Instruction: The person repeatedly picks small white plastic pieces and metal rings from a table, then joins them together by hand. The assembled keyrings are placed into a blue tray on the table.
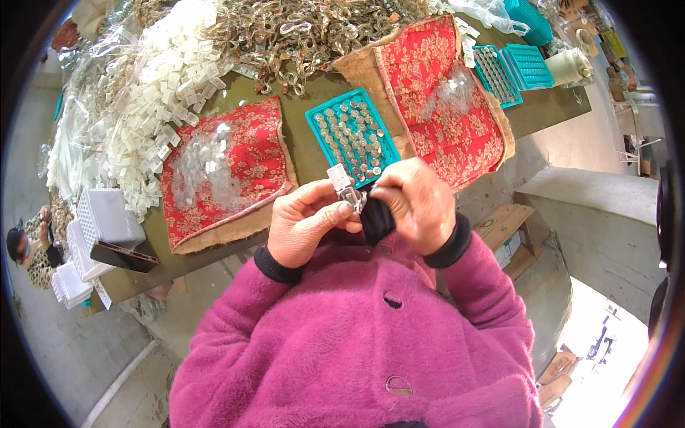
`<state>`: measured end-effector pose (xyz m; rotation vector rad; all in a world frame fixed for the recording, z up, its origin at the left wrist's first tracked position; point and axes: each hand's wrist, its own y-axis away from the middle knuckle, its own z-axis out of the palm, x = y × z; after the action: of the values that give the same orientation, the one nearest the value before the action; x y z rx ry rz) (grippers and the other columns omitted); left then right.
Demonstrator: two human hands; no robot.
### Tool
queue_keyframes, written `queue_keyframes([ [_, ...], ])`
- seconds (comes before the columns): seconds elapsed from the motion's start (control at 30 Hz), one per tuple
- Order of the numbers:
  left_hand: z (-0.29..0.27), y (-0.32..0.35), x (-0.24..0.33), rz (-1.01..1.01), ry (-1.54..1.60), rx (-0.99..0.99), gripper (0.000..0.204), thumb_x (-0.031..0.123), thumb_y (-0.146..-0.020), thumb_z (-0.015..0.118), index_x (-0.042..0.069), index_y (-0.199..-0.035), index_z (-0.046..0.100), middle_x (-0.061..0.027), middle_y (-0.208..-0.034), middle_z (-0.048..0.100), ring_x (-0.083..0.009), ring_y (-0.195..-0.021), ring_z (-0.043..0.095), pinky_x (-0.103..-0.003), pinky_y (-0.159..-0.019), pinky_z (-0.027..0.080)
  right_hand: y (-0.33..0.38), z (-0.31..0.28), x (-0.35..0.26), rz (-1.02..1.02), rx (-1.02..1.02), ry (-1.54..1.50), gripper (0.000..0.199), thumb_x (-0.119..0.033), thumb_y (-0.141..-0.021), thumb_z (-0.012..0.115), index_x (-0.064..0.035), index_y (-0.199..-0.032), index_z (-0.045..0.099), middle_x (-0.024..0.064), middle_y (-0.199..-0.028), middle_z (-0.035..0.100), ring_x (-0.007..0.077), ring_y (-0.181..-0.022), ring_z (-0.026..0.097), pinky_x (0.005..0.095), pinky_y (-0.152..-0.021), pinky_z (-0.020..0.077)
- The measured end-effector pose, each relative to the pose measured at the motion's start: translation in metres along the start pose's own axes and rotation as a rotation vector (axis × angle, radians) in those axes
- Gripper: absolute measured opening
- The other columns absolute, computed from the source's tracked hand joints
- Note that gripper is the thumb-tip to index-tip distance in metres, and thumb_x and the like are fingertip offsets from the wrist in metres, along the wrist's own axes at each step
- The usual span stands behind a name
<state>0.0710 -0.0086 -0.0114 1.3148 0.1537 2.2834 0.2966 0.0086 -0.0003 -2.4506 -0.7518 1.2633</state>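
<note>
In front of my chest, my left hand (305,220) pinches a small white tag (338,177) with a shiny clear-and-silver trinket (352,197) below it. Its exact kind is too small to make out. Close beside the trinket is my right hand (419,205), its fingers curled and pressed together. Whatever lies between those fingertips is hidden. Just beyond both hands lies a teal tray (314,130) with rows of round, shiny button-like pieces (349,132).
Red floral cloths (260,135) with clear plastic bits lie on either side. White tags (160,93) and linked chains (292,32) are heaped behind. A phone (123,257) rests by white racks (107,214) at left. More teal trays (528,65) sit far right.
</note>
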Motion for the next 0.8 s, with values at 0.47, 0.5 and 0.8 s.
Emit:
queue_keyframes([
  [0.47, 0.0, 0.002, 0.0, -0.082, -0.04, -0.127, 0.028, -0.004, -0.096, 0.071, -0.006, -0.124, 0.07, -0.0116, -0.103, 0.071, -0.0185, -0.082, 0.073, -0.031, -0.074, 0.063, 0.02, 0.014, -0.013, -0.22, 0.047, 0.124, 0.032, -0.006, -0.081, 0.073, -0.0021, -0.112, 0.066, 0.0093, -0.1, 0.068, 0.0275, -0.084, 0.068, 0.0389, -0.07, 0.0536],
  [0.5, -0.001, 0.002, 0.0, -0.077, -0.05, -0.135, 0.027, -0.004, -0.096, 0.071, -0.006, -0.123, 0.07, -0.0106, -0.104, 0.07, -0.018, -0.083, 0.073, -0.031, -0.075, 0.064, 0.021, 0.014, -0.014, -0.218, 0.043, 0.132, 0.033, -0.006, -0.081, 0.074, -0.0023, -0.112, 0.066, 0.0095, -0.1, 0.068, 0.0275, -0.084, 0.068, 0.0389, -0.07, 0.0535],
  [0.8, -0.01, -0.005, -0.002, -0.046, -0.161, -0.048, 0.022, 0.001, -0.1, 0.064, -0.004, -0.12, 0.071, -0.0079, -0.094, 0.072, -0.0104, -0.068, 0.065, -0.024, -0.061, 0.055, 0.01, 0.01, 0.003, 0.078, 0.079, 0.131, 0.026, 0.001, -0.082, 0.078, -0.0034, -0.107, 0.071, 0.0128, -0.097, 0.069, 0.0314, -0.086, 0.07, 0.0393, -0.073, 0.0584],
])
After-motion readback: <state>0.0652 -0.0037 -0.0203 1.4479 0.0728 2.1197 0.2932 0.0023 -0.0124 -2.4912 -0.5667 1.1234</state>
